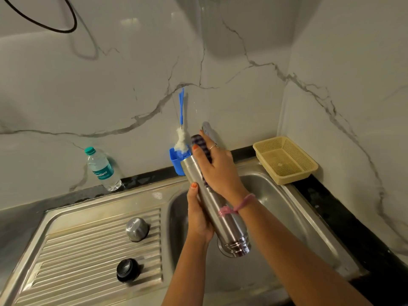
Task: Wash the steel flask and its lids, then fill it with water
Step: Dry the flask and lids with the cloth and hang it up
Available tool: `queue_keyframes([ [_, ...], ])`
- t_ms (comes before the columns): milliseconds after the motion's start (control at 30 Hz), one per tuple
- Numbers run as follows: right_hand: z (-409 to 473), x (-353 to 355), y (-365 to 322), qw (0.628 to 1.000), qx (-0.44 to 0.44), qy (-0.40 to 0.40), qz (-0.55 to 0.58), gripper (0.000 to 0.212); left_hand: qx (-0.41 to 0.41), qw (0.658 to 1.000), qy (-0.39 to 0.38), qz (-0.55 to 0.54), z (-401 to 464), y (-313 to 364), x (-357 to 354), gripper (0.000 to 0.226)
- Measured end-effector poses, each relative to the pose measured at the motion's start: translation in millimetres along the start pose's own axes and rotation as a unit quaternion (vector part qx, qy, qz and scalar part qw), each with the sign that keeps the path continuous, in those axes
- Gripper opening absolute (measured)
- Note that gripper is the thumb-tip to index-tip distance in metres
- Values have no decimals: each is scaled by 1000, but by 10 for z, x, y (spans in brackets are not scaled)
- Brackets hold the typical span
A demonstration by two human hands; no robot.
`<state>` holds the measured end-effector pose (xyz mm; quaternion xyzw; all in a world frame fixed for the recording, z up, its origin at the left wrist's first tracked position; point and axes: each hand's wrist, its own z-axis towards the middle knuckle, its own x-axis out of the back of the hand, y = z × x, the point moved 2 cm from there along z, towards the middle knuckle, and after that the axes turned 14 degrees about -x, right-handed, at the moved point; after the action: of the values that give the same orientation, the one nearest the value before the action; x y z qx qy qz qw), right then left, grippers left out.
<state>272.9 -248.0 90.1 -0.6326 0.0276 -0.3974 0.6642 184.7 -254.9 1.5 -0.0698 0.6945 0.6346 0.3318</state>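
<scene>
The steel flask (223, 217) is held tilted over the sink basin (287, 206), one end toward me and low, the other end up near the blue holder. My left hand (197, 215) grips its body from the left side. My right hand (217, 168) presses a dark striped scrubber (198, 141) against the flask's upper part, fingers curled round it. A steel lid (136, 228) and a black lid (127, 270) sit on the ribbed drainboard (77, 250).
A blue holder (176, 161) with a white-and-blue bottle brush (181, 138) stands at the wall behind the sink. The tap (208, 129) shows behind my right hand. A plastic water bottle (101, 168) stands at the left. A yellow basket (284, 160) sits at the right corner.
</scene>
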Motion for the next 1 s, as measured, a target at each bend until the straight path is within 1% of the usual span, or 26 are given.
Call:
queue_keyframes([
  [67,-167,-36,52,999,13,-19,-44,56,-14,1000,-1,-18,50,39,-1,76],
  [100,-305,-47,93,997,13,-26,-67,57,-22,999,2,-29,78,64,3,68],
  [167,-600,-63,226,990,21,-20,-140,60,-47,997,27,-48,126,117,39,66],
  [200,-719,-70,325,986,23,-15,-167,62,-53,996,31,-63,152,134,72,70],
  [233,-819,-57,412,985,12,-18,-170,65,-45,995,44,-72,169,143,100,77],
  [267,-885,-53,502,989,-13,-37,-141,67,-32,995,60,-67,173,150,132,83],
  [300,-929,-51,596,994,-46,-68,-75,67,-16,996,65,-54,157,155,142,84],
  [333,-955,-37,659,989,-98,-107,20,65,-2,997,63,-37,146,153,149,81],
  [367,-974,-16,683,967,-164,-147,127,60,13,998,56,-26,146,139,154,75],
  [400,-974,12,723,924,-242,-178,235,56,23,998,51,-21,152,119,148,68],
  [467,-966,89,816,788,-390,-223,421,51,31,998,52,-24,143,120,95,61],
  [500,-974,129,856,730,-425,-229,484,52,28,998,56,-31,156,121,79,62],
  [533,-987,153,891,693,-436,-227,528,51,26,997,62,-32,180,121,68,63],
  [567,-1003,178,906,674,-438,-223,551,50,29,997,66,-26,206,127,60,61],
  [600,-1022,189,919,669,-441,-225,555,49,29,998,61,-16,220,152,49,59],
  [633,-1038,197,945,667,-440,-233,554,50,29,998,55,-5,232,170,43,61],
  [733,-1033,245,969,655,-427,-275,559,58,34,999,28,4,263,191,56,86],
  [767,-1017,261,990,655,-425,-278,561,58,32,999,13,-7,262,201,54,82],
  [800,-1005,272,1011,656,-423,-272,563,57,30,999,11,-16,261,214,51,72],
  [867,-1008,308,1004,673,-408,-262,558,56,32,999,30,-20,276,242,39,56],
  [900,-1011,315,983,690,-401,-253,547,54,33,999,39,-17,287,257,28,54],
  [933,-1018,306,965,724,-387,-233,521,51,33,998,46,-10,300,264,22,53],
  [967,-1030,293,952,778,-358,-203,475,48,34,998,58,1,312,271,14,50],
  [1000,-1064,281,909,847,-305,-175,398,48,35,996,78,13,317,281,2,48],
])
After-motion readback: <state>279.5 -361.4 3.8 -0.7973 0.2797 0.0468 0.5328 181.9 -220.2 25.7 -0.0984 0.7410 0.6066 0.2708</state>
